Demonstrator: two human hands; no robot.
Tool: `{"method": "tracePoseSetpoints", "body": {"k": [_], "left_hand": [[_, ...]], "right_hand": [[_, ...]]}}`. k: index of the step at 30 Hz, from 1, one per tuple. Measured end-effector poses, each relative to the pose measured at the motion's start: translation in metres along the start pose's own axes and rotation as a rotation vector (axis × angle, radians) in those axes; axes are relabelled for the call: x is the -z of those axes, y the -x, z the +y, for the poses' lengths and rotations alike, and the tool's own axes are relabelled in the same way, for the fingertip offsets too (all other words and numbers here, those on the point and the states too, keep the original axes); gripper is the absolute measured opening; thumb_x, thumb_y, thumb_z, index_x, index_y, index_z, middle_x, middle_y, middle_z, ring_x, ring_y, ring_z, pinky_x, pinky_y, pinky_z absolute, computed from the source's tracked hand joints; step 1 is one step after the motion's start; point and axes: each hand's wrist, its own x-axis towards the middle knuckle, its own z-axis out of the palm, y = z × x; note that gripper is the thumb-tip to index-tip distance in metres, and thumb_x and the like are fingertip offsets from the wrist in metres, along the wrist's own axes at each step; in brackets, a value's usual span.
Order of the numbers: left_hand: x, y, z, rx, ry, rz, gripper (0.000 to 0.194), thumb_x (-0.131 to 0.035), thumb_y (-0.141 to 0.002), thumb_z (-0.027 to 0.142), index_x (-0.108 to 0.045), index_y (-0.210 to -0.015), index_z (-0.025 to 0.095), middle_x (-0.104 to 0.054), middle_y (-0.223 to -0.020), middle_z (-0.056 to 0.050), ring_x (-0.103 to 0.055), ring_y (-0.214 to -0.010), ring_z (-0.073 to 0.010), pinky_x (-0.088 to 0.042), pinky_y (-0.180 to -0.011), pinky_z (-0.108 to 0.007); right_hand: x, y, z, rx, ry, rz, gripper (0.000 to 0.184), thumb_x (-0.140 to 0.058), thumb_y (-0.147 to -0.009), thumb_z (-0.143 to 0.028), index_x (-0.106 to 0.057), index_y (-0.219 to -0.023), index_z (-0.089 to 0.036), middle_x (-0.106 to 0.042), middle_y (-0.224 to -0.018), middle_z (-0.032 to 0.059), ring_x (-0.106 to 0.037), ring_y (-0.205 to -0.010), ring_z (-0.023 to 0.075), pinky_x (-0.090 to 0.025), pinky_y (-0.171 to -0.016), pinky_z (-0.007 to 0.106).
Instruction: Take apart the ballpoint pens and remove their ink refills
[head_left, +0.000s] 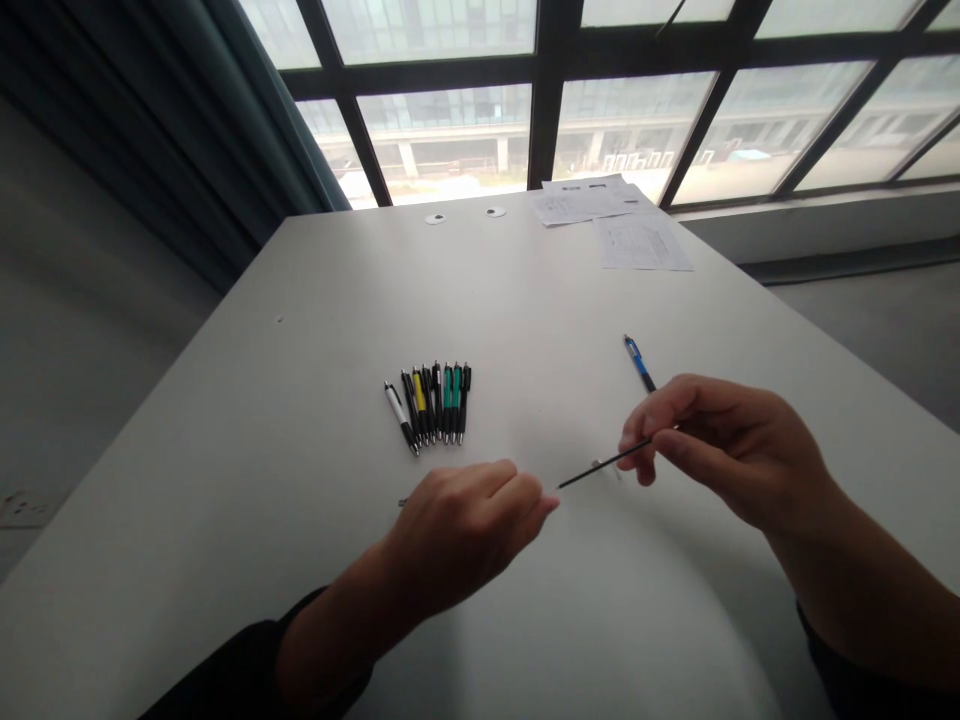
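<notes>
My right hand [720, 440] pinches a thin black pen refill [604, 466] that slants down to the left, its tip close to my left hand's fingertips. A small spring seems to sit on the refill near its middle. My left hand [469, 525] is closed in a pinch on something small that I cannot make out; a thin tip pokes out at its left side. A blue pen barrel [638, 362] lies on the white table [300, 480] just beyond my right hand. A row of several pens [431, 402], black, white, yellow and green, lies left of centre.
Sheets of printed paper [619, 215] lie at the far right of the table by the window. Two small round discs [463, 214] sit at the far edge. A dark curtain [187, 130] hangs at the left.
</notes>
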Motion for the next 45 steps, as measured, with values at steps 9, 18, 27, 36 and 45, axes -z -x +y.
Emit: {"method": "tracePoseSetpoints", "body": {"k": [9,18,27,36,45], "left_hand": [[-0.004,0.001,0.001,-0.004,0.029,-0.036,0.034,-0.046,-0.102,0.031,-0.059,-0.073,0.018,-0.050,-0.061,0.003,-0.040,-0.049,-0.0121,-0.031,-0.048,-0.029],[-0.004,0.000,0.001,0.226,0.264,-0.063,0.020,-0.037,-0.100,0.017,-0.057,-0.102,0.014,-0.061,-0.089,-0.005,-0.059,-0.071,-0.0151,-0.051,-0.069,-0.029],[-0.005,-0.005,-0.001,0.307,0.403,-0.037,0.020,-0.045,-0.101,0.017,-0.061,-0.113,0.018,-0.063,-0.108,-0.007,-0.063,-0.098,-0.0145,-0.051,-0.091,-0.027],[-0.002,-0.008,-0.002,0.523,0.535,-0.113,0.022,-0.060,-0.094,0.033,-0.071,-0.108,0.020,-0.070,-0.079,-0.001,-0.066,-0.065,-0.0132,-0.054,-0.062,-0.025],[-0.043,-0.025,-0.006,0.736,0.650,-0.180,0.026,-0.063,-0.089,0.043,-0.064,-0.094,0.017,-0.069,-0.069,0.001,-0.066,-0.051,-0.0132,-0.054,-0.050,-0.023]], "right_hand": [[0.018,-0.011,-0.001,-0.094,-0.198,0.140,0.019,-0.080,-0.081,-0.033,-0.067,-0.076,-0.020,-0.075,-0.081,0.0051,-0.074,-0.076,0.0203,-0.061,-0.057,0.028],[0.050,-0.028,0.045,-0.851,0.552,-0.140,0.023,-0.068,-0.086,-0.034,-0.066,-0.077,-0.014,-0.076,-0.075,0.0088,-0.073,-0.067,0.0174,-0.061,-0.064,0.026],[0.045,-0.030,0.068,-0.924,0.800,-0.218,0.020,-0.070,-0.080,-0.030,-0.068,-0.067,-0.015,-0.074,-0.065,0.0081,-0.071,-0.061,0.0193,-0.052,-0.060,0.026],[0.046,-0.031,0.056,-0.893,0.899,-0.305,0.026,-0.066,-0.079,-0.031,-0.067,-0.057,-0.016,-0.072,-0.061,0.0077,-0.066,-0.059,0.0185,-0.046,-0.060,0.028],[0.050,-0.028,0.052,-0.967,0.823,-0.291,0.015,-0.068,-0.077,-0.021,-0.069,-0.064,-0.012,-0.076,-0.072,0.0116,-0.070,-0.061,0.0192,-0.052,-0.057,0.026]]}}
